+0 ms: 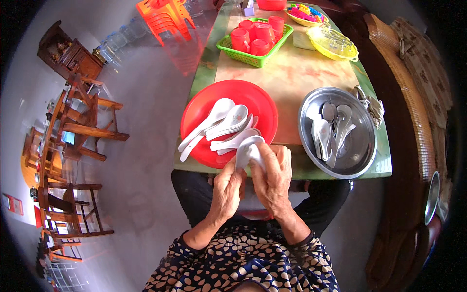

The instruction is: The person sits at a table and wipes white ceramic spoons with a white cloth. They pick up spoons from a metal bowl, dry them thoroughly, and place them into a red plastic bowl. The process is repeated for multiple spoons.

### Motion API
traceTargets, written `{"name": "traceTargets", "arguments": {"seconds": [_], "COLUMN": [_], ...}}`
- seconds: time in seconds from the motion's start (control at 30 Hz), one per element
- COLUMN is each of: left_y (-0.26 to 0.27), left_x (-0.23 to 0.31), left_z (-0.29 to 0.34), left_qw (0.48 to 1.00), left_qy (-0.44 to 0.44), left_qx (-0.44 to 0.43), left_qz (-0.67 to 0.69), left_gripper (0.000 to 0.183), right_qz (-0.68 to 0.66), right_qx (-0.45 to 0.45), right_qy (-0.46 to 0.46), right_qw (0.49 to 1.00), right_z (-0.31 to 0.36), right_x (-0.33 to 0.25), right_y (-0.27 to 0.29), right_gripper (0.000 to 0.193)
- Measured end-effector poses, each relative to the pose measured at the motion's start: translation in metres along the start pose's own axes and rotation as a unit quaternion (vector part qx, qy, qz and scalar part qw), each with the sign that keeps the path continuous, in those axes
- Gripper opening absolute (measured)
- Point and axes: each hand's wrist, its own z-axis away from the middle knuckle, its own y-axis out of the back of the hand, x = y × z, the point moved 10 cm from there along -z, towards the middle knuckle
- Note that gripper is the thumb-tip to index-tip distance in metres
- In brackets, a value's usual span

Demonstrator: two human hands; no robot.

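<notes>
My left hand (226,190) and my right hand (273,182) are close together at the near edge of the table, fingers closed around a white soup spoon (244,150). Its bowl points up between them; the fingers cover its handle, and whether more than one spoon is there I cannot tell. Just beyond lies a round red tray (260,104), on which several white soup spoons (219,112) are piled. To the right stands a steel basin (357,146) with white soup spoons (321,136) and a metal spoon (329,113) leaning inside.
Farther back on the table (292,78), a green basket (262,59) holds red cups (265,33). Beside it are a yellow basket (316,36) and a bowl of colourful pieces (305,13). Cutlery (372,106) lies right of the basin. Wooden chairs (73,214) stand left; a sofa (389,87) runs along the right.
</notes>
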Motion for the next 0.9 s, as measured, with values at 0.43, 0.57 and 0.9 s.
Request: {"name": "traceTargets", "arguments": {"seconds": [0.43,0.57,0.9], "left_y": [-0.005,-0.001,-0.017], "left_x": [-0.028,-0.031,-0.028], "left_z": [0.013,0.013,0.007], "left_qw": [0.98,0.985,0.982], "left_qy": [0.177,0.151,0.141], "left_qx": [-0.014,-0.013,-0.026], "left_qz": [0.092,0.081,0.127], "left_gripper": [0.029,0.021,0.014], "right_qz": [0.085,0.07,-0.393], "right_qx": [-0.007,0.092,-0.035], "right_qy": [0.034,0.007,-0.302], "right_qw": [0.996,0.993,0.868], "right_z": [0.0,-0.008,0.014], "right_x": [-0.011,0.009,0.056], "right_y": [-0.004,0.013,-0.028], "right_gripper": [0.035,0.036,0.035]}}
